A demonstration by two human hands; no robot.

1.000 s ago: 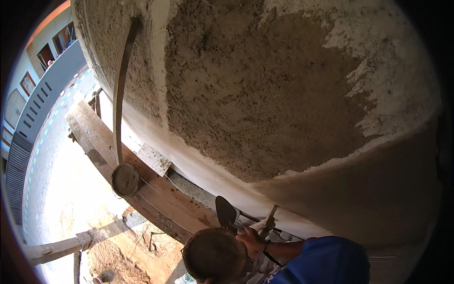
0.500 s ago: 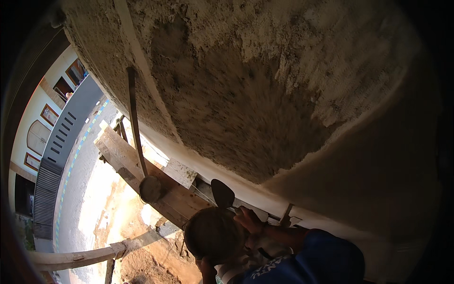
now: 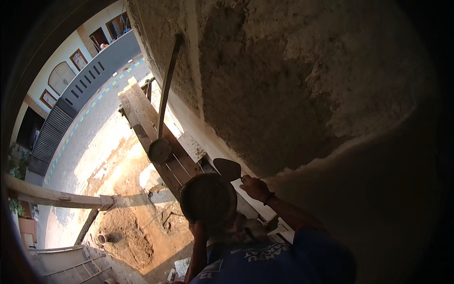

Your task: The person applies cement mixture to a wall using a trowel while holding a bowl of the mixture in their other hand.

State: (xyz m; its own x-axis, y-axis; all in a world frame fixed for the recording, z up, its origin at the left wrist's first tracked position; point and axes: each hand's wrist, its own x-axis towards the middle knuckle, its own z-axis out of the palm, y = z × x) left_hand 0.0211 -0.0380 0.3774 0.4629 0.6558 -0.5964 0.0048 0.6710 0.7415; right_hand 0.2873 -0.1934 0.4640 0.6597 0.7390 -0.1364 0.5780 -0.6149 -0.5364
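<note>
In the head view, the right hand (image 3: 255,188) is closed around the handle of the trowel (image 3: 227,169); the fingers are curled, with no visible opening. The blade extends toward the wall side, just beside the upper rim of the bucket (image 3: 208,199); whether blade and rim touch cannot be told. The left hand (image 3: 197,229) meets the near side of the bucket; its fingers are mostly hidden, so their degree of closure cannot be confirmed. The bucket is in front of the torso, its mouth facing up; its contents are too dark to identify. Beyond it, a second bucket (image 3: 160,150) stands on the planks (image 3: 142,111), close to the lower end of a batten (image 3: 169,85) that slants up to the wall (image 3: 224,90). Possible faults: the bucket may tip if the left hand alone bears its weight and slips; the blade may catch the rim if swung low; any load may drop from the blade if it is tilted early. The second bucket could topple if the planks shift or the batten is knocked.
</note>
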